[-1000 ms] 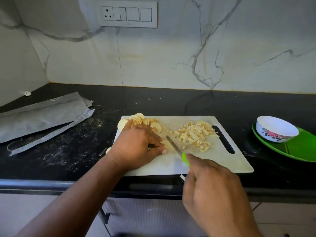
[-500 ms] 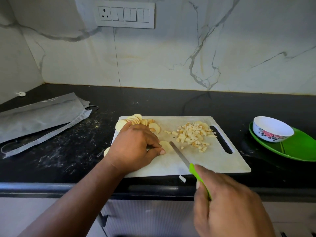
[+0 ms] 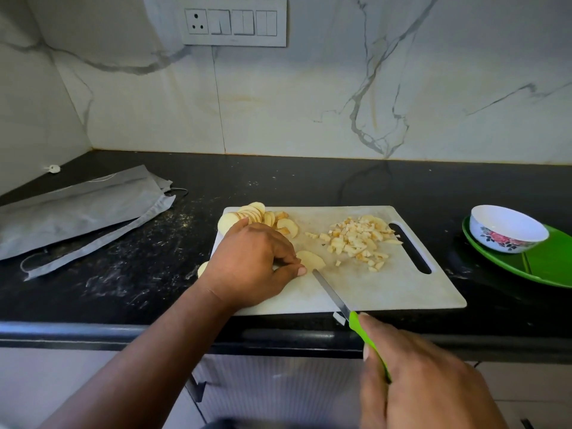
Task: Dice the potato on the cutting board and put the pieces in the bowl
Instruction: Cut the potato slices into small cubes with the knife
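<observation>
The pale round potato slice (image 3: 311, 260) I am working on lies flat near the middle of the white rectangular plastic cutting board (image 3: 387, 289), and my left hand (image 3: 252, 267) rests over its left part, fingers curled down onto it with the thumb tip at its near edge. The tip of my green-handled knife (image 3: 332, 294) sits on the board just at the near right edge of that slice, the blade running back toward me; my right hand (image 3: 424, 388) has its grip closed round the green handle, past the front edge of the board. To the right of the slice, touching nothing of it, lies the heap of small diced potato pieces (image 3: 359, 239), close to the board's slotted handle hole. Behind my left hand, at the far left corner of the board, a fan of uncut potato rounds (image 3: 263, 216) leans together, some overhanging the edge. The board lies on the black stone desk (image 3: 123, 267). Well off to the right stands the white ceramic bowl with a red flower print (image 3: 507, 229), sitting on a green oval plate (image 3: 544, 267). At far left a grey folded cloth bag (image 3: 77, 212) lies on the desk
</observation>
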`<state>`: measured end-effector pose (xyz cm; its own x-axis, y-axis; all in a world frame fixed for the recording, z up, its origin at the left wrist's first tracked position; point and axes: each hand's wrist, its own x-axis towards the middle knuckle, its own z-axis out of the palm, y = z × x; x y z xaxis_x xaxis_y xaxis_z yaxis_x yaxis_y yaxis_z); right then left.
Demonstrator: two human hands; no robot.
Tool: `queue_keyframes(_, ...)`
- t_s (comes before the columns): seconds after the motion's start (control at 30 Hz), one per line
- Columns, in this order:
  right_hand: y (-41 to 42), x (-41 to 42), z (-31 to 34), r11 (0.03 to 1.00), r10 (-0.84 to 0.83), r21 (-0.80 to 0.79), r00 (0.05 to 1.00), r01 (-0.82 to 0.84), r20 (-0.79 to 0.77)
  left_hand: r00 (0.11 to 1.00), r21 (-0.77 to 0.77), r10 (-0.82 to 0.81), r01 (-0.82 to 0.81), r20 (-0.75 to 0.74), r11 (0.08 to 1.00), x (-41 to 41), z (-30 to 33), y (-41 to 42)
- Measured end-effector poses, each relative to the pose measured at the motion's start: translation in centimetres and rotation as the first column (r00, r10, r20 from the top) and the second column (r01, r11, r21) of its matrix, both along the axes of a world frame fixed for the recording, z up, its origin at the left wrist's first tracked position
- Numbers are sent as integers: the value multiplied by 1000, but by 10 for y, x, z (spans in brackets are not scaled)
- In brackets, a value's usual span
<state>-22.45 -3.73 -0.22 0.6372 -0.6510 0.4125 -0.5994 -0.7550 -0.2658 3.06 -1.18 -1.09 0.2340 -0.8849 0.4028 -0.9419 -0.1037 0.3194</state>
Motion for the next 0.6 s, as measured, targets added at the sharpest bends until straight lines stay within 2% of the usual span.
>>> queue_keyframes(0.1,-6,12,11,1000,-19,18,1000,19,7,1000,10,5,-5,23,1000,-2,1,2)
queue_keyframes(0.17,-10,26,18,999,17,50,999,-15,-43,999,15,21,-22,37,1000,-4,1,3)
queue_keyframes(0.2,-12,34,19,998,39,48,997,-36,-69,999,18,25,-26,47,999,-4,1,3)
queue_keyframes(0.27,-14,42,11,997,76,-20,997,-77,-16,998,29,26,-28,60,999,-5,2,4)
queue_keyframes(0.33,-12,38,8,996,68,62,992,-62,-108,997,34,27,-29,67,999,-5,1,3)
queue_keyframes(0.4,-6,25,-4,990,48,135,997,-39,-66,997,41,32,-35,73,999,-5,2,2)
queue_keyframes(0.6,1,-3,-7,1000,1,9,998,-1,68,996,66,33,-39,84,997,-6,1,2)
